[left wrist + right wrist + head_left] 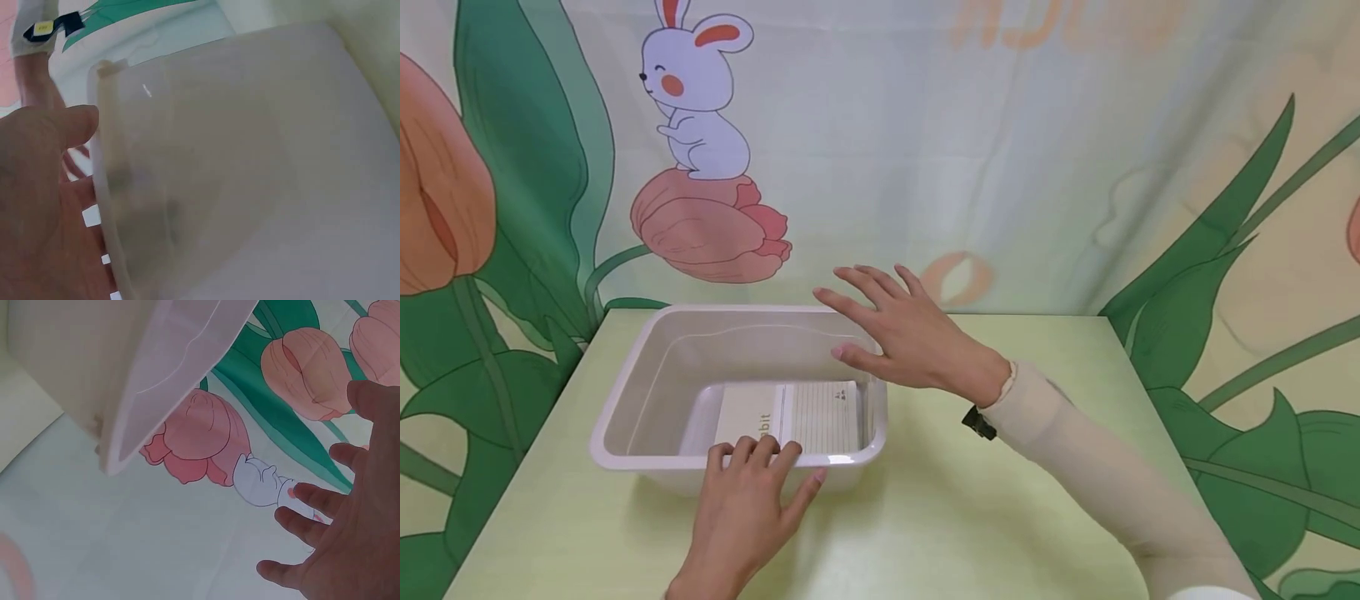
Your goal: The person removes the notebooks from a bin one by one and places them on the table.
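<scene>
From the left, the pale basin stands in the back left part of the worktop, near its left edge, and its rim hides a piece of the back edge. Your left hand grips the front rim about its middle, with the fingers bent over and the thumb outside. In the basin, toward its right end, lie a lettered cover and a lined page; I cannot tell if they are one piece or two. Your right hand has its fingers spread and holds nothing, over the back right corner of the basin.

The step in hand seems to be steadying the basin. To do it well, please hold the rim firmly but do not push downward, because a load on one side could tip it. The right hand should pass the rim without a knock. For moving, the left edge offers little room; more of it is between the basin and the right edge.
</scene>
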A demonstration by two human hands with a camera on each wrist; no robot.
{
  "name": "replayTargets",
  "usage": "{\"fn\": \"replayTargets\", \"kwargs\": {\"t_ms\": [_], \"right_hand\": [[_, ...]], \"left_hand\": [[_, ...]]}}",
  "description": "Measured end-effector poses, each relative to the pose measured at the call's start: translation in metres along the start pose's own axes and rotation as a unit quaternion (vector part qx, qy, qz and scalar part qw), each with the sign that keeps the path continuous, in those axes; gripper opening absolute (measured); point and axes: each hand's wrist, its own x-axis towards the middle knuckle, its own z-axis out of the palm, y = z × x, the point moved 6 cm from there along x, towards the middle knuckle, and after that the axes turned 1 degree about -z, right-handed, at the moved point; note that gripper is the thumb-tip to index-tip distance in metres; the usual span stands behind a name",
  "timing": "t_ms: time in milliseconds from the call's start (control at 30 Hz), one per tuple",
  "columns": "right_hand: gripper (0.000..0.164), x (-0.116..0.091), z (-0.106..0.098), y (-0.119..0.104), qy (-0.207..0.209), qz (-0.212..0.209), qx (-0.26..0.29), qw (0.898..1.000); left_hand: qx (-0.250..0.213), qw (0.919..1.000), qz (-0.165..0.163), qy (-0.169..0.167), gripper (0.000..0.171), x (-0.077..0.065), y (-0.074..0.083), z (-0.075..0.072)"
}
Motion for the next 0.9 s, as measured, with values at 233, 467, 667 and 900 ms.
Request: {"fn": "replayTargets", "kwargs": {"t_ms": [233,467,667,900], "right_hand": [[0.065,0.018,-0.005,-0.017,-0.011,-0.032,-0.020,0.999],[0.065,0.042,-0.010,-0.043,-0.037,-0.078,-0.038,0.996],[0.064,0.068,-0.001,-0.058,-0.071,-0.120,-0.043,0.989],[0.066,0.103,0.025,-0.075,-0.110,-0.163,-0.062,0.978]], "left_hand": [[0.003,0.9999,-0.012,-0.012,0.045,-0.005,0.002,0.003],[-0.001,0.9999,0.007,0.015,0.043,-0.012,0.003,0.001],[-0.011,0.9983,0.029,0.049,0.048,-0.014,0.002,0.000],[-0.018,0.9979,0.030,0.055,0.047,-0.014,0.001,0.002]]}}
